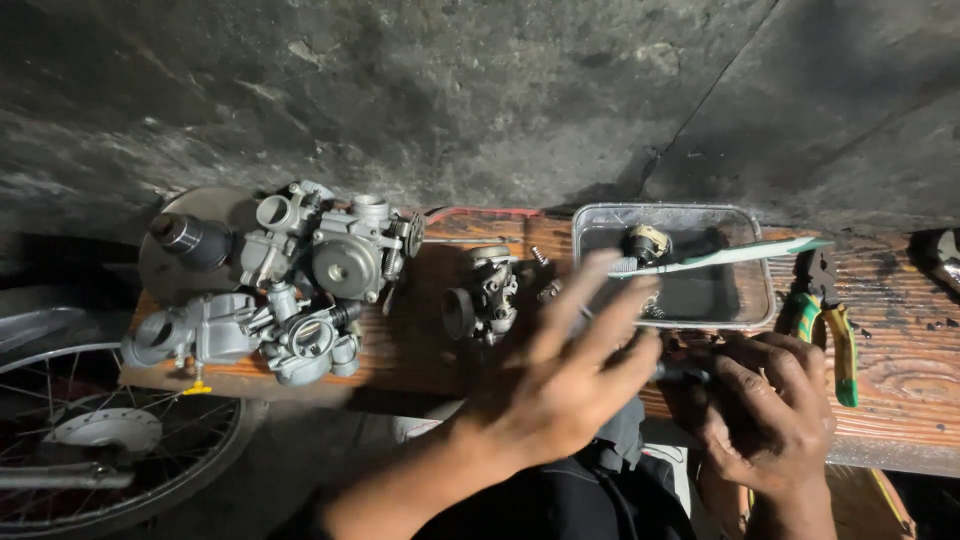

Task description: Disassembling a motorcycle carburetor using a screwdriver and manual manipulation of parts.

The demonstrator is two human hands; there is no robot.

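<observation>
Left hand point(570, 375) blurred, fingers spread, grip empty, above desk point(900, 350) edge. Right hand point(770, 410) closed on small dark part point(685, 373) beside clear tray point(755, 300). Advice: keep part steady over desk, near tray.

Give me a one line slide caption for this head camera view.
Left hand spread open over a wooden bench of carburetors; right hand grips a small dark part beside pliers.

No packages, labels, signs or screens visible anywhere on bench.
</observation>
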